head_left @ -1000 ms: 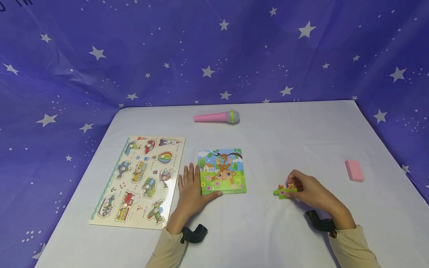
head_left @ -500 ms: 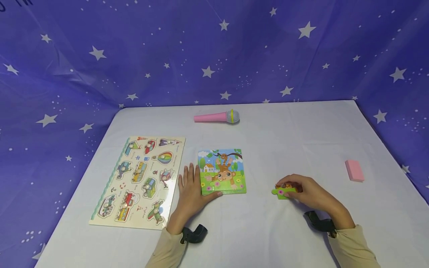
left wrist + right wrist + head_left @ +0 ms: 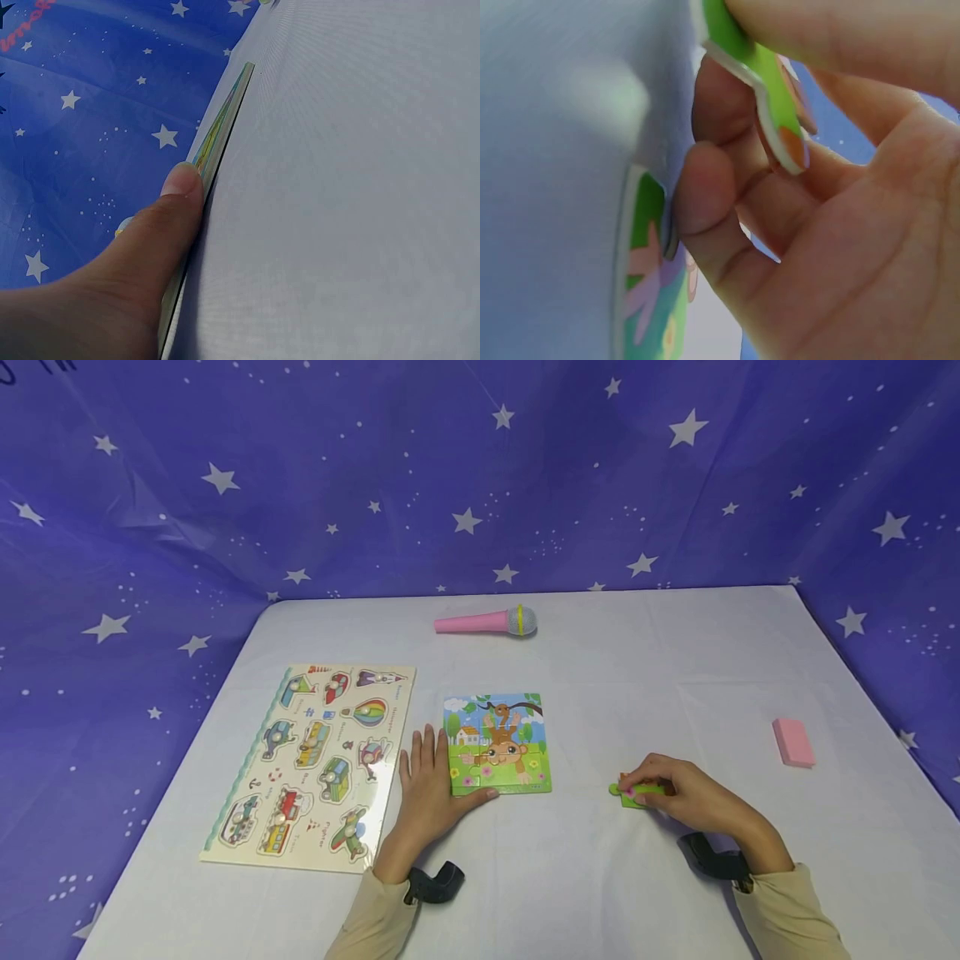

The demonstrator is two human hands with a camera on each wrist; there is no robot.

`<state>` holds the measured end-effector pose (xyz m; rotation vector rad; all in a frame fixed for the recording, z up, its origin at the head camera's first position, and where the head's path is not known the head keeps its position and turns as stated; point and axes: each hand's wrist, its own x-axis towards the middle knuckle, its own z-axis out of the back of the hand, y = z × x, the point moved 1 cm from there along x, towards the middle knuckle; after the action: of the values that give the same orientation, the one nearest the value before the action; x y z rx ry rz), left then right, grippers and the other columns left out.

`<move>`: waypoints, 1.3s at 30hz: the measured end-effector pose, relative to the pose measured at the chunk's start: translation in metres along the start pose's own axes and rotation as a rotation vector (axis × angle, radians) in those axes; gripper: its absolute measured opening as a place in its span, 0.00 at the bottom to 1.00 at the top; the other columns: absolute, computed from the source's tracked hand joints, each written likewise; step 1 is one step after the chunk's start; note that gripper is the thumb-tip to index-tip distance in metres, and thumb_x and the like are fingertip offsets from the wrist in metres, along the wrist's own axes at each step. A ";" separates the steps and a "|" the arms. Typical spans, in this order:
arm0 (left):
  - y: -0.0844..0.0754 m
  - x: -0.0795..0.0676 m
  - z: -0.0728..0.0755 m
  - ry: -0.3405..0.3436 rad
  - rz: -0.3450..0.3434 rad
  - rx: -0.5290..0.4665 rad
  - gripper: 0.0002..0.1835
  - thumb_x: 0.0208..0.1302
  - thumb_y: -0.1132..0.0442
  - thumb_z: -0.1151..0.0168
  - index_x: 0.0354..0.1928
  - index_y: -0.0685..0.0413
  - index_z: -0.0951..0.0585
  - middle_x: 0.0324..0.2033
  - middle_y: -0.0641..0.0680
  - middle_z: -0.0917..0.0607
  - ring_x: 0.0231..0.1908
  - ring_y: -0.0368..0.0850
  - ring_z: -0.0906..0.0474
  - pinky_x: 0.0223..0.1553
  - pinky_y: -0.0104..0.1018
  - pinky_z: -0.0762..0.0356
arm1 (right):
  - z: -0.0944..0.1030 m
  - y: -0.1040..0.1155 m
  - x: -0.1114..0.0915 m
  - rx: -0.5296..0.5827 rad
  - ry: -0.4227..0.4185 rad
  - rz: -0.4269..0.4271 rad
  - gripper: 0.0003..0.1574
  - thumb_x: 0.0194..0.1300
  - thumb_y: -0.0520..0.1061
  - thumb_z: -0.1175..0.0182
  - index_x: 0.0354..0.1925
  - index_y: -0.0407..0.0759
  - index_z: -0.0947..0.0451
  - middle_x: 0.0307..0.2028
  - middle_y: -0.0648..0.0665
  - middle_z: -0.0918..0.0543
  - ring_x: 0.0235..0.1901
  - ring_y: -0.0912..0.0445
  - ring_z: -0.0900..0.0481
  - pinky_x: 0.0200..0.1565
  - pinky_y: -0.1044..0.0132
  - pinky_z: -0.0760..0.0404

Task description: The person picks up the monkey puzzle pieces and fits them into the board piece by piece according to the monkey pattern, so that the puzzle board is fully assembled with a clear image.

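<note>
In the head view my left hand (image 3: 429, 802) lies on the white table with its fingers straight along the left side of a square monkey jigsaw puzzle (image 3: 498, 745). Its thumb (image 3: 180, 184) presses the near edge of the puzzle, seen edge-on in the left wrist view. To the right, my right hand (image 3: 693, 793) pinches a green jigsaw piece (image 3: 636, 797) with a pink flower and an orange-brown part. Thumb and fingertips grip this piece (image 3: 780, 105) tilted in the right wrist view; the fingers partly hide it. Below it shows another green printed surface (image 3: 649, 255).
A cream vehicle peg puzzle board (image 3: 315, 768) lies left of my left hand. Behind the monkey puzzle lies a pink toy microphone (image 3: 480, 622). A pink block (image 3: 793, 742) sits at the right. A purple starry cloth (image 3: 480, 477) hangs behind the table.
My right hand's fingers have shifted forward and left over the green piece, covering more of its orange part. The left hand and monkey puzzle stay in place.
</note>
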<state>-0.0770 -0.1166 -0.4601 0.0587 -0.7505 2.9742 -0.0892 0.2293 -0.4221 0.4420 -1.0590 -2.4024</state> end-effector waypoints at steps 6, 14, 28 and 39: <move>0.000 0.000 0.000 -0.003 -0.006 -0.007 0.62 0.40 0.32 0.36 0.69 0.64 0.51 0.69 0.66 0.54 0.69 0.62 0.63 0.64 0.61 0.66 | -0.001 0.001 0.002 -0.009 -0.035 -0.009 0.12 0.57 0.40 0.39 0.41 0.52 0.20 0.38 0.53 0.20 0.34 0.68 0.28 0.32 0.73 0.29; -0.001 0.001 0.002 0.008 0.000 -0.008 0.63 0.40 0.31 0.37 0.69 0.64 0.52 0.69 0.65 0.54 0.70 0.62 0.64 0.64 0.61 0.67 | -0.007 0.013 0.016 -0.028 -0.082 0.013 0.15 0.58 0.35 0.42 0.40 0.53 0.19 0.40 0.55 0.19 0.33 0.68 0.28 0.35 0.73 0.27; -0.002 -0.001 0.003 0.017 0.008 0.006 0.62 0.41 0.31 0.37 0.69 0.64 0.51 0.69 0.66 0.54 0.70 0.62 0.64 0.65 0.61 0.66 | -0.040 0.065 0.082 0.019 -0.055 0.126 0.12 0.60 0.37 0.43 0.39 0.53 0.20 0.36 0.56 0.18 0.33 0.63 0.27 0.37 0.70 0.27; -0.001 0.000 0.002 0.006 0.003 0.008 0.62 0.41 0.31 0.38 0.69 0.64 0.51 0.69 0.66 0.54 0.69 0.63 0.63 0.65 0.61 0.65 | -0.065 0.078 0.126 -0.010 0.021 0.130 0.10 0.61 0.36 0.45 0.38 0.47 0.19 0.41 0.49 0.18 0.38 0.60 0.26 0.40 0.69 0.27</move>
<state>-0.0766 -0.1168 -0.4575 0.0489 -0.7392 2.9787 -0.1410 0.0764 -0.4180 0.3814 -1.0333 -2.2835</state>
